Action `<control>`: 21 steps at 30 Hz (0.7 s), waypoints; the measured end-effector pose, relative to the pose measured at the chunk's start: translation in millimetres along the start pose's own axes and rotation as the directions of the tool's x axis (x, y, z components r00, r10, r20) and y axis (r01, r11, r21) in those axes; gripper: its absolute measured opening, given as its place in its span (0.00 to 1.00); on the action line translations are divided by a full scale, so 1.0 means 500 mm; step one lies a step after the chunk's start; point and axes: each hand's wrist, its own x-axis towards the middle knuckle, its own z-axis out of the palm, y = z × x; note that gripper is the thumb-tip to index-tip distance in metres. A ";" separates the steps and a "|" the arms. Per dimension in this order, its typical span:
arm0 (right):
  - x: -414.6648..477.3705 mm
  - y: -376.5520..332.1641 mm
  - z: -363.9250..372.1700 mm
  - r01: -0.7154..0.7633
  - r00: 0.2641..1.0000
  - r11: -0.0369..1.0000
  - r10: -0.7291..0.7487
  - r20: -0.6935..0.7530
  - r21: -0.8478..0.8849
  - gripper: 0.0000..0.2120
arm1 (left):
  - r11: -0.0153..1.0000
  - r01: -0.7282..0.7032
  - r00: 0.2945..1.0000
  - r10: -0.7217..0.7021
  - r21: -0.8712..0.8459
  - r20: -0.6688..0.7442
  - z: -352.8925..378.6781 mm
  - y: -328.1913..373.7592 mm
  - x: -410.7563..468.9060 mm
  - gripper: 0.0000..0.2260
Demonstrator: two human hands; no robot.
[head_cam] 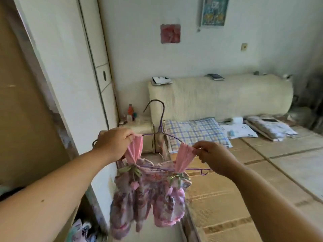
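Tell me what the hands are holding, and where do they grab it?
A little flowery dress on a purple hanger. The left hand pinches the top of one pink strap, the right hand the top of the other.

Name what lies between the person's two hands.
In the head view, the purple wire hanger spans between the left hand and right hand, hook rising midway; the hands pinch the pink straps draped on it, floral dress hanging below.
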 end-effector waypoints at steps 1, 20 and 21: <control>-0.049 0.006 0.010 -0.052 0.998 0.999 0.052 -0.016 0.016 0.11 | 1.000 -0.030 0.999 0.030 0.004 0.020 0.008 0.016 -0.022 0.10; -0.890 0.193 -0.185 -0.700 0.602 0.659 0.751 -0.269 0.273 0.10 | 0.758 -0.531 0.649 0.651 -0.378 0.394 0.284 0.652 -0.325 0.11; -0.924 0.212 -0.195 -0.708 0.578 0.644 0.764 -0.287 0.288 0.10 | 0.745 -0.544 0.629 0.667 -0.386 0.400 0.300 0.695 -0.340 0.10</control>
